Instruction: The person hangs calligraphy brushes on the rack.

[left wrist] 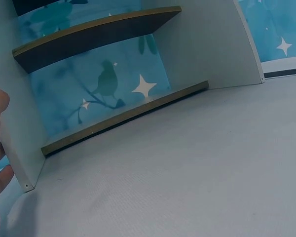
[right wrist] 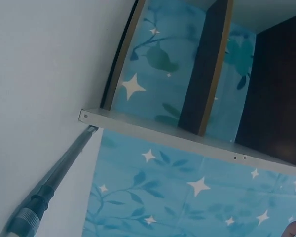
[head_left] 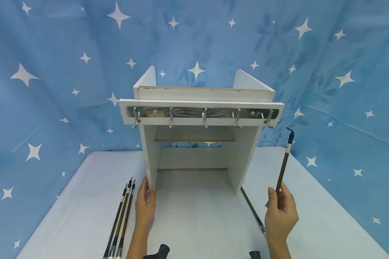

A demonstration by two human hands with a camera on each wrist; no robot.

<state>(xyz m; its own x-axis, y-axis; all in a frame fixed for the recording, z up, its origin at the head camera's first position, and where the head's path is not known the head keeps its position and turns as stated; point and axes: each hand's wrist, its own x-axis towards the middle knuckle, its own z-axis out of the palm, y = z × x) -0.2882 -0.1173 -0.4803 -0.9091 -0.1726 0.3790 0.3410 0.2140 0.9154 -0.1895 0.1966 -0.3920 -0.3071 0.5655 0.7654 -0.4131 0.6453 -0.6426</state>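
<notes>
The left hand (head_left: pixel 145 207) pinched the white rack (head_left: pixel 204 94) by its side, seemingly to steady it, while the right hand (head_left: pixel 281 217) gripped a brush (head_left: pixel 282 166) low, apparently keeping its loop (head_left: pixel 290 130) free.

A shelf unit (head_left: pixel 201 94) is standing before you on the surface (head_left: pixel 194 216), a curtain (head_left: pixel 194 43) hanging behind. Three brushes (head_left: pixel 120 219) are lying to its left, outside your left fingers (head_left: pixel 152 197) touching its left panel (head_left: pixel 150 154). Another brush (head_left: pixel 252 209) is lying between its right panel (head_left: pixel 241 154) and your right fingers (head_left: pixel 272 198) holding a further brush (head_left: pixel 283 165).
</notes>
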